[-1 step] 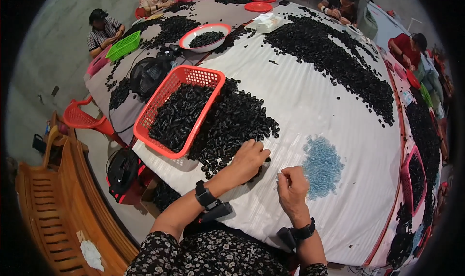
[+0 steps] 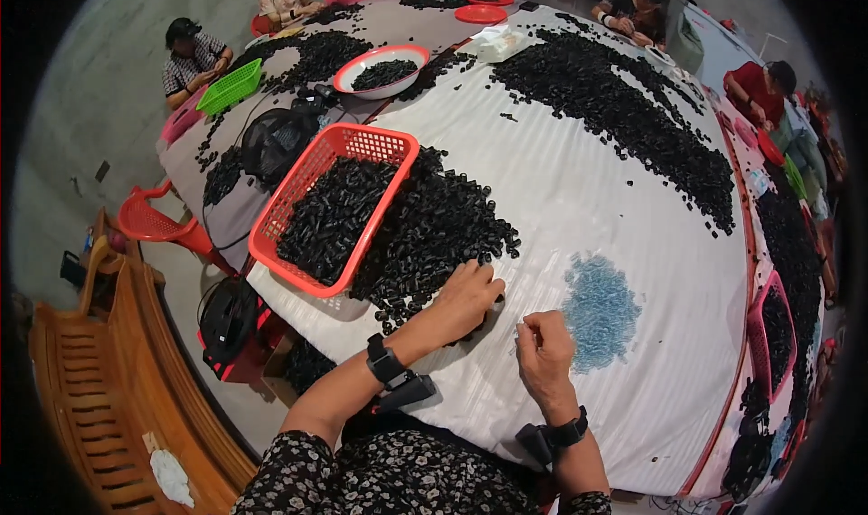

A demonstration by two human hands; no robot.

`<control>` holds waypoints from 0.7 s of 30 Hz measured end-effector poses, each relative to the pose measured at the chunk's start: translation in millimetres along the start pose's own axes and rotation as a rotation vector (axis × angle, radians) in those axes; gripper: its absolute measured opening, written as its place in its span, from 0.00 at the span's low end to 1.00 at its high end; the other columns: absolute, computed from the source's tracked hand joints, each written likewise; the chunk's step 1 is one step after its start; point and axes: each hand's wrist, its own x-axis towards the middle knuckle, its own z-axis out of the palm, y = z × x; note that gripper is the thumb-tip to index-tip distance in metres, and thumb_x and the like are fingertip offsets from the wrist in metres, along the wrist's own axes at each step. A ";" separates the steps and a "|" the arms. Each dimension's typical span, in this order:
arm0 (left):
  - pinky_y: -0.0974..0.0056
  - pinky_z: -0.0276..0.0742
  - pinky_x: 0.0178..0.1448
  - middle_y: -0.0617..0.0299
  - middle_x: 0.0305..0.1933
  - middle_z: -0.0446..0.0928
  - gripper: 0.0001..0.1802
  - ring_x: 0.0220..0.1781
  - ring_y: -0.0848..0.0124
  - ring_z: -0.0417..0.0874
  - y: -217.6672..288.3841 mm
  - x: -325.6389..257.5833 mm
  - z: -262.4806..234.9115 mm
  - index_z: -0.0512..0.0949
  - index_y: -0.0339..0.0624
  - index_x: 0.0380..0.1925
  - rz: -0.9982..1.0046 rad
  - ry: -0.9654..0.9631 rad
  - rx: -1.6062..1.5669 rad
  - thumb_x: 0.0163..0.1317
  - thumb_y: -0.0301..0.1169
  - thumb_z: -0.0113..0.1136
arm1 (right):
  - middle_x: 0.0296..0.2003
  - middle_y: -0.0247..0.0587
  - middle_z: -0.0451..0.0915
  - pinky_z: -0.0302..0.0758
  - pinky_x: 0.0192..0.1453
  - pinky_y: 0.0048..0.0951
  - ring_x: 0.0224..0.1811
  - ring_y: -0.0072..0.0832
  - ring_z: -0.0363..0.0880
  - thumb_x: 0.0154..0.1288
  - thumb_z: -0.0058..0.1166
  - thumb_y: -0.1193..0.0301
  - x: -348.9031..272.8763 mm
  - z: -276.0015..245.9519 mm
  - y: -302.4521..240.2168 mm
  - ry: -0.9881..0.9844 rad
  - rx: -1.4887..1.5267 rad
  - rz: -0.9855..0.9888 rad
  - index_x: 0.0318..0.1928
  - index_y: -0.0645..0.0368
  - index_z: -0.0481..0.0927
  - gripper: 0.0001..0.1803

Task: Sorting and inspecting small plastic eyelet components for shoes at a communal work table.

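My left hand [image 2: 465, 298] rests at the near right edge of a heap of small black plastic pieces [image 2: 443, 230], its fingers curled down. A dark piece shows under its fingertips. To its right, my right hand [image 2: 546, 350] is closed in a pinch above the white cloth, with a tiny pale tip at the fingers; what it holds is too small to make out. Just beyond this hand lies a pile of small clear bluish pieces [image 2: 602, 311]. A red plastic basket [image 2: 336, 291] full of black pieces stands at the left of the heap.
A large spread of black pieces [image 2: 615, 108] covers the far right of the table. A red-rimmed white basin [image 2: 384, 88], a black fan [image 2: 276, 140] and a green basket [image 2: 232, 90] stand at the far left. Other people sit around the table. A wooden bench [image 2: 99, 397] is at my left.
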 end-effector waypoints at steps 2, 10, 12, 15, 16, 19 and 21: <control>0.60 0.66 0.45 0.55 0.35 0.70 0.12 0.39 0.58 0.70 -6.0 2.6 9.6 0.75 0.39 0.32 -0.006 -0.122 0.024 0.46 0.16 0.51 | 0.28 0.43 0.71 0.70 0.28 0.29 0.24 0.31 0.72 0.56 0.55 0.81 0.7 -0.3 0.7 -0.004 0.019 -0.011 0.35 0.62 0.74 0.06; 0.60 0.67 0.42 0.58 0.34 0.71 0.12 0.38 0.60 0.70 -26.8 -13.0 -1.7 0.75 0.41 0.33 -0.013 0.016 0.187 0.46 0.18 0.54 | 0.27 0.42 0.71 0.69 0.27 0.31 0.24 0.33 0.71 0.55 0.55 0.82 2.3 -0.7 7.7 -0.013 0.047 -0.019 0.34 0.62 0.74 0.06; 0.60 0.68 0.43 0.58 0.34 0.71 0.12 0.38 0.60 0.70 -29.9 -20.4 -4.4 0.76 0.40 0.33 -0.045 -0.006 0.167 0.46 0.18 0.54 | 0.27 0.42 0.71 0.69 0.27 0.31 0.24 0.33 0.71 0.55 0.55 0.82 1.4 -1.4 7.0 -0.021 0.041 -0.020 0.33 0.62 0.74 0.06; 0.60 0.68 0.43 0.58 0.34 0.72 0.11 0.38 0.60 0.71 -32.3 -30.7 -9.0 0.76 0.39 0.32 -0.108 0.001 0.164 0.47 0.17 0.54 | 0.26 0.42 0.71 0.68 0.27 0.31 0.24 0.33 0.71 0.55 0.55 0.81 2.1 -0.3 7.3 -0.034 0.040 -0.012 0.33 0.62 0.74 0.05; 0.60 0.68 0.43 0.58 0.34 0.72 0.11 0.38 0.60 0.71 -32.4 -32.5 -10.2 0.76 0.39 0.32 -0.138 0.029 0.180 0.47 0.17 0.54 | 0.26 0.42 0.70 0.68 0.27 0.31 0.24 0.33 0.71 0.55 0.55 0.81 2.2 0.2 7.6 -0.040 0.045 0.000 0.33 0.61 0.74 0.05; 0.60 0.69 0.42 0.58 0.35 0.73 0.10 0.38 0.59 0.71 -27.5 -30.3 -14.9 0.76 0.39 0.31 -0.113 0.075 0.194 0.47 0.17 0.54 | 0.26 0.42 0.71 0.68 0.27 0.32 0.24 0.33 0.71 0.55 0.55 0.81 0.9 0.0 7.0 -0.059 0.041 0.006 0.33 0.62 0.74 0.05; 0.60 0.68 0.42 0.58 0.35 0.73 0.10 0.38 0.59 0.71 -24.5 -24.8 -10.2 0.77 0.39 0.31 -0.062 0.092 0.149 0.46 0.17 0.55 | 0.26 0.42 0.71 0.69 0.27 0.32 0.24 0.33 0.71 0.55 0.55 0.81 0.5 0.5 7.9 -0.065 0.042 -0.006 0.33 0.62 0.74 0.05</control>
